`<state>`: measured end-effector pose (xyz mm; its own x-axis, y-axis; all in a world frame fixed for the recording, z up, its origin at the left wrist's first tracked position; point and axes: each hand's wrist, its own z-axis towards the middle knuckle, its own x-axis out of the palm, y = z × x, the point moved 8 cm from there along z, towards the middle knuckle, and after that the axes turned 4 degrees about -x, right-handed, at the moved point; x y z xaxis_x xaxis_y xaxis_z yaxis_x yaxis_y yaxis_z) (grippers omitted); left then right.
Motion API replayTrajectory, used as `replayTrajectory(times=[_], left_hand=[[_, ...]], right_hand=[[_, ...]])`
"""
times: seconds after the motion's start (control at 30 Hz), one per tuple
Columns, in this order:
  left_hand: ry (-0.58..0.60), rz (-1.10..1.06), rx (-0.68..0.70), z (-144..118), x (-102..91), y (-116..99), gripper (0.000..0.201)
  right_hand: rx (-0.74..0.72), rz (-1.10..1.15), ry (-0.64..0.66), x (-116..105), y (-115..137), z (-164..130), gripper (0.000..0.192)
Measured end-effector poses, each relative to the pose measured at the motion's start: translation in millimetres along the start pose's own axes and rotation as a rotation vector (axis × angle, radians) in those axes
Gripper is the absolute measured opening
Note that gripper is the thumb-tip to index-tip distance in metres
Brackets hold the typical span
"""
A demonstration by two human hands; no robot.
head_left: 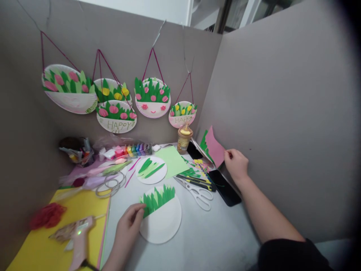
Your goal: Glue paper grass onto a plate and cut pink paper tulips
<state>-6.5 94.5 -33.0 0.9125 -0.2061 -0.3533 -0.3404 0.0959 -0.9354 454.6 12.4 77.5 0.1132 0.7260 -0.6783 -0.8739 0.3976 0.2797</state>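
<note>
My left hand [132, 219] pinches the left edge of a white paper plate [163, 227], which carries a row of green paper grass [159, 198] along its upper part. At the right wall my right hand [237, 163] is closed on the edge of a pink paper sheet [216, 146], holding it upright. Green paper [205, 146] shows behind that sheet. Beyond the grass plate, a smaller white disc [162, 173] holds several loose green paper leaves [146, 165].
White-handled scissors [199, 194], a cutter [197, 182] and a black phone [225, 188] lie to the right. A glue gun [80, 241] rests on yellow paper [96, 203] at the left. Light green paper [172, 160] and a lidded cup [184, 139] stand farther back, below hanging plate baskets [152, 109].
</note>
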Motion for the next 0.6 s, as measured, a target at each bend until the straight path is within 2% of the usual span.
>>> replayTrajectory(times=[0.13,0.23,0.33,0.4,0.43,0.5,0.57,0.6], left_hand=[[0.001,-0.002,0.018,-1.2,-0.7,-0.9,0.029],[-0.006,-0.025,0.012,-1.7,-1.7,-0.3,0.03],[-0.009,-0.054,0.005,-3.3,-2.4,-3.1,0.032],[0.025,-0.091,0.011,-6.3,0.0,-8.4,0.032],[0.064,-0.125,0.008,-8.6,3.2,-10.9,0.032],[0.179,-0.256,-0.031,-15.0,13.8,-13.1,0.035],[0.32,-0.474,-0.09,-23.6,27.9,-13.7,0.054],[0.366,-0.595,-0.119,-27.4,33.2,-13.6,0.063]], right_hand=[[-0.026,0.003,-0.043,-20.5,16.1,5.7,0.025],[-0.043,0.003,-0.108,-53.6,37.1,1.1,0.026],[-0.087,-0.012,-0.178,-91.3,65.1,-15.5,0.026],[-0.236,0.042,-0.198,-108.5,94.6,-32.1,0.019],[-0.356,0.104,-0.188,-112.8,113.3,-42.5,0.014],[-0.657,0.28,-0.095,-111.5,155.8,-69.7,0.009],[-0.875,0.424,0.028,-101.6,191.8,-99.8,0.016],[-1.014,0.498,0.035,-99.6,208.7,-118.0,0.018]])
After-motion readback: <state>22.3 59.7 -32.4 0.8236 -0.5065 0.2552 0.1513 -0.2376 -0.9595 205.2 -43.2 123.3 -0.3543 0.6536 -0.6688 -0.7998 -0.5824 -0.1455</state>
